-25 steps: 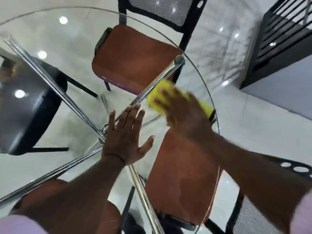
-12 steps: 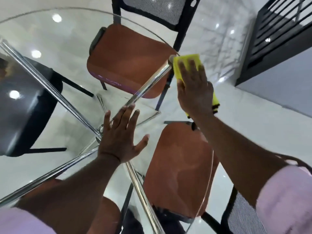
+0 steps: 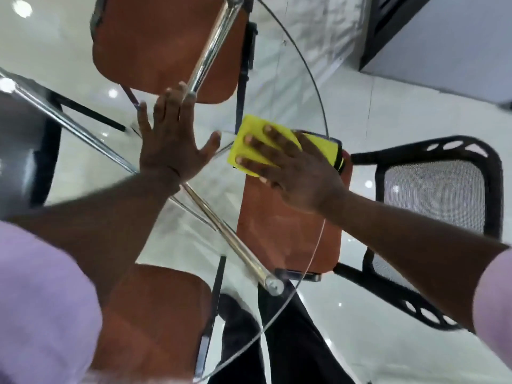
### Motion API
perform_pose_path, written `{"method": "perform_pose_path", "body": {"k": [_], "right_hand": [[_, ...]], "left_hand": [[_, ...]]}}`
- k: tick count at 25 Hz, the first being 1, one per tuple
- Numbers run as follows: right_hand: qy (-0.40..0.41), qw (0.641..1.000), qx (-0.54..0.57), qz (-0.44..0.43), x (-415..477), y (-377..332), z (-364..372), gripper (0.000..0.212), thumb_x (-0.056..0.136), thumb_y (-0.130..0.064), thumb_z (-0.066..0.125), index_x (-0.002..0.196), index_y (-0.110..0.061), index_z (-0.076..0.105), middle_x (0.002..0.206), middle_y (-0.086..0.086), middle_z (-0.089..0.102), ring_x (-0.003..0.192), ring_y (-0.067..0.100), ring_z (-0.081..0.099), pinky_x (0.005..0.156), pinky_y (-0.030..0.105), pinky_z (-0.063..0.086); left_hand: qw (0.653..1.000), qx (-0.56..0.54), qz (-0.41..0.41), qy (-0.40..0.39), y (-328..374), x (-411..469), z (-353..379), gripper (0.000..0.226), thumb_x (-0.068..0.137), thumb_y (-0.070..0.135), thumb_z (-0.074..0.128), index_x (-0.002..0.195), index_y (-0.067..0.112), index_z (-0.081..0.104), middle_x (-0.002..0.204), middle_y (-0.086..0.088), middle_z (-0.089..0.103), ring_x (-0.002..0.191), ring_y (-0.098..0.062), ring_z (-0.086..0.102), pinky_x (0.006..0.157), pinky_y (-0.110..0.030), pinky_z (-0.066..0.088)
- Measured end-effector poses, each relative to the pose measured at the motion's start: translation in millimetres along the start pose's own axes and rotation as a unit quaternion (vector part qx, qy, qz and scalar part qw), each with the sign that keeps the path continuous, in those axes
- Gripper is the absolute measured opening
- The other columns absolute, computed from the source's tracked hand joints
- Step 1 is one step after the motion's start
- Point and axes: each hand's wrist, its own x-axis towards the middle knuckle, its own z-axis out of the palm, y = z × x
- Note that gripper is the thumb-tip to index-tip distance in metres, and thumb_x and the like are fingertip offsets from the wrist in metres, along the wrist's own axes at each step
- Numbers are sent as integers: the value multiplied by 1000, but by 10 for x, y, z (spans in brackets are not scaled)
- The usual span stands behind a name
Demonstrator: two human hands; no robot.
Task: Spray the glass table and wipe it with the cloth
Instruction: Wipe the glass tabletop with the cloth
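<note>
Your right grip [image 3: 299, 173] lies flat on the yellow cloth [image 3: 322, 148], its fingers [image 3: 257, 142] straight and spread, pressing the cloth onto the glass counter [image 3: 277, 87] rather than pinching it. The cloth sits at the right side of the glass, and its right end seems to reach the rim or just past it. Your left grip [image 3: 169, 145] is also spread, palm down near the middle of the glass as a brace, with its thumb close to the cloth but not touching it. This looks like the wiping step, and no spray bottle is in view. To wipe well, press through the whole palm so the cloth stays flat. Work in overlapping strokes and follow the curve of the rim instead of running straight off it, where the cloth could fold over the edge. The far-right arc of the glass is open, and so is the near stretch toward your body. To the left, your own bracing palm blocks the path and will likely leave a print there, so lift it and wipe that patch last. The chrome bars [image 3: 235, 245] and the brown chair seats [image 3: 166, 42] lie under the glass and do not hinder the cloth. The mesh-backed chair [image 3: 432, 195] stands just right of the rim, so mind your elbow there.
</note>
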Motion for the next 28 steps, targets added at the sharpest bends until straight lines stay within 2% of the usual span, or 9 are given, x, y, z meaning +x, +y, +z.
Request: {"method": "perform_pose_path", "body": {"k": [4,10,11,13,17,20,23,25,28], "right_hand": [[23,968,57,244,-382,-716,-33,57,111,-41,44,167,-45,32,178,-4,27,165,33,25,125,63,28],[-45,992,111,-26,-1570,-2212,11,61,110,-44,36,168,-51,19,180,-10,16,167,30,15,129,62,21],[-61,979,169,-95,-1470,-1958,0,55,113,-46,28,168,-50,21,180,-9,17,167,31,15,131,62,17],[-69,872,484,21,-1288,-1380,-2,53,115,-53,24,164,-39,35,180,1,22,165,39,19,134,63,4],[60,911,133,386,-896,-1205,26,55,110,-39,46,165,-39,39,176,1,32,163,35,29,124,63,33],[51,985,65,154,-1299,-2059,10,60,109,-39,47,167,-42,33,177,-1,28,164,33,28,123,63,31],[-32,996,28,-80,-1229,-1537,-34,58,111,-44,36,168,-47,24,179,-5,21,165,31,25,126,62,28],[-21,998,-13,-53,-846,-932,46,61,111,-41,36,169,-48,18,180,-5,18,166,32,22,123,65,31],[74,972,10,222,71,-439,144,59,112,-41,31,170,-44,21,180,-2,22,166,32,22,122,62,34]], "left_hand": [[999,-25,20,2,-41,-136,-33,83,95,67,44,157,14,31,169,-12,29,156,-33,26,126,-59,15],[995,-16,98,-17,-158,-1942,-100,77,98,61,47,156,10,40,168,-13,32,154,-35,32,122,-56,28],[994,-15,104,-34,-158,-2182,-93,78,99,60,45,159,12,36,170,-10,29,156,-34,28,124,-56,25],[994,4,104,-27,-166,-2433,-127,77,99,58,45,162,16,32,171,-5,27,157,-30,27,126,-53,22],[996,20,87,-25,-186,-2423,-97,77,95,59,48,159,17,37,169,-4,31,154,-31,31,124,-52,24],[996,5,90,-16,-183,-2425,-65,77,95,60,50,158,16,39,168,-6,33,152,-32,34,123,-52,26],[997,-10,78,-22,-225,-2394,-71,79,94,62,51,158,18,40,168,-6,34,154,-32,33,123,-53,26],[997,-6,78,-13,-206,-2411,-45,80,92,62,53,158,19,40,169,-4,33,155,-30,31,124,-52,25],[997,-11,82,-2,-218,-2394,-39,80,92,61,56,158,20,41,169,-3,32,154,-29,33,125,-51,25]]}}
